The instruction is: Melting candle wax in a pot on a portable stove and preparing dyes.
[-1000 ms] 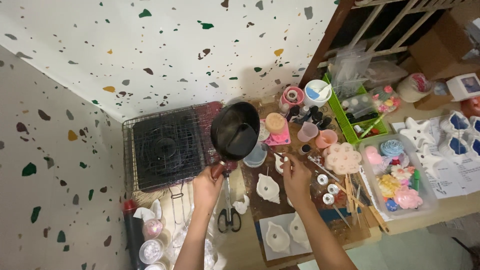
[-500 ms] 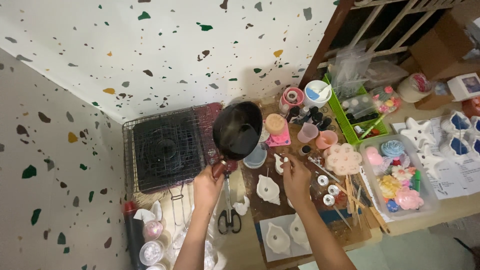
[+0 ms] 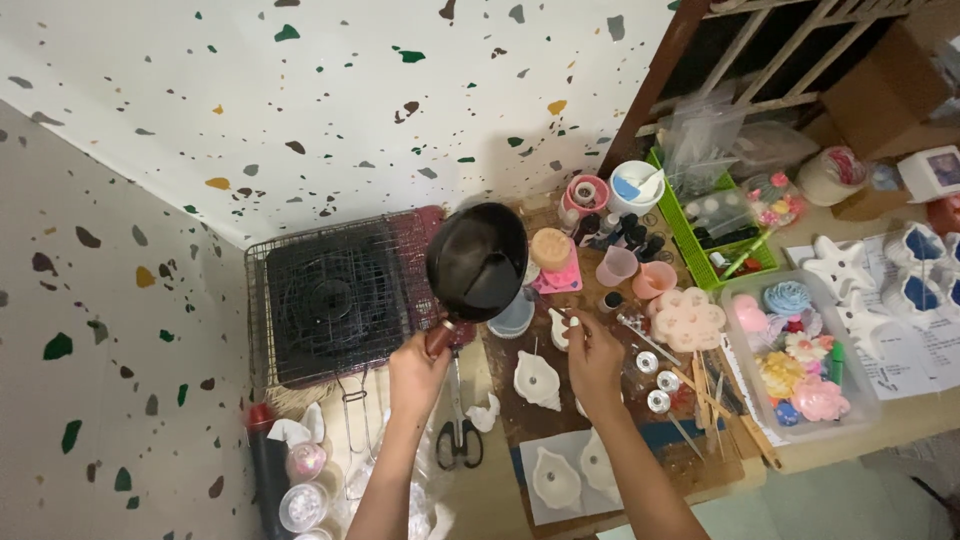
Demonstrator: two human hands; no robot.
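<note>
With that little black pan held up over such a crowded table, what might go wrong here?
The black pan, held by its handle in the left hand, is tilted over a clear cup; liquid could miss and splash the table. The right hand sits close beside that cup, so a spill might reach the fingers. White moulds and scissors crowd the space below the arms, so an elbow could knock them.

The left hand (image 3: 415,375) holds a tilted black pan (image 3: 477,262) beside the right hand (image 3: 594,362), above white moulds (image 3: 537,380).
</note>
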